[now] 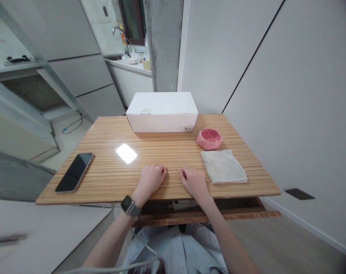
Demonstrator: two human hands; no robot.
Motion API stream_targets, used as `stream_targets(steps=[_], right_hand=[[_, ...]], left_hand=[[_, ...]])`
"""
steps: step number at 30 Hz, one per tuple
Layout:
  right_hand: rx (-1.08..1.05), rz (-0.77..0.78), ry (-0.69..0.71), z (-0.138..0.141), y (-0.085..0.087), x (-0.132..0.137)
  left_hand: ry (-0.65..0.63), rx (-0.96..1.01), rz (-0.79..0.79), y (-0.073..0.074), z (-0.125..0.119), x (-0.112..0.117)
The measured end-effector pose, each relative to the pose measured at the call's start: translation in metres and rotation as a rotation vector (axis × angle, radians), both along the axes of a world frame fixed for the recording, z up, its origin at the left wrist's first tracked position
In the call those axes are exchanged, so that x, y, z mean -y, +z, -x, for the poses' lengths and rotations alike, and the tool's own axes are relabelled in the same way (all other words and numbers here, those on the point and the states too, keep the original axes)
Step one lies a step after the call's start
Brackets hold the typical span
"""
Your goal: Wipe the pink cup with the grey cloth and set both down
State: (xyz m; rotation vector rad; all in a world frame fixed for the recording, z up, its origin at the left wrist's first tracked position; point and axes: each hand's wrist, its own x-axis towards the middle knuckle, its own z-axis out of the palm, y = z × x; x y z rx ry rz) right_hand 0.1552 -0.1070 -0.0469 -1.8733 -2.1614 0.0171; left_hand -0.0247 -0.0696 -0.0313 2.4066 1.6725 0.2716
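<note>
Both of my hands rest on the wooden table [110,186] near its front edge, curled into loose fists. My left hand [151,179] is closed with nothing showing in it, and a smartwatch [129,206] is on that wrist. My right hand [193,182], also closed, lies a short way to its right. Just right of the right hand is a folded pale cloth [224,166]. Behind the cloth stands a pink ashtray [209,139]. A smartphone [75,172] lies face up at the table's left side, apart from my left hand.
A long white box [162,112] stands at the table's back edge. Below the front edge, an open drawer [224,215] holds a white object, partly hidden. A pale cable [144,258] crosses my lap. A white wall [275,114] runs along the right; a sink counter [129,67] is behind.
</note>
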Motion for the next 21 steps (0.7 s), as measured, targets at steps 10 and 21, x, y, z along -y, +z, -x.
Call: stream_targets(steps=[10, 21], right_hand=[[0.012, 0.026, 0.01, -0.005, 0.0, 0.004], [-0.015, 0.001, 0.061, -0.013, -0.005, 0.005]], left_hand=[[-0.264, 0.728, 0.022, 0.018, -0.117, -0.073], [-0.043, 0.765, 0.174, 0.026, -0.188, -0.093]])
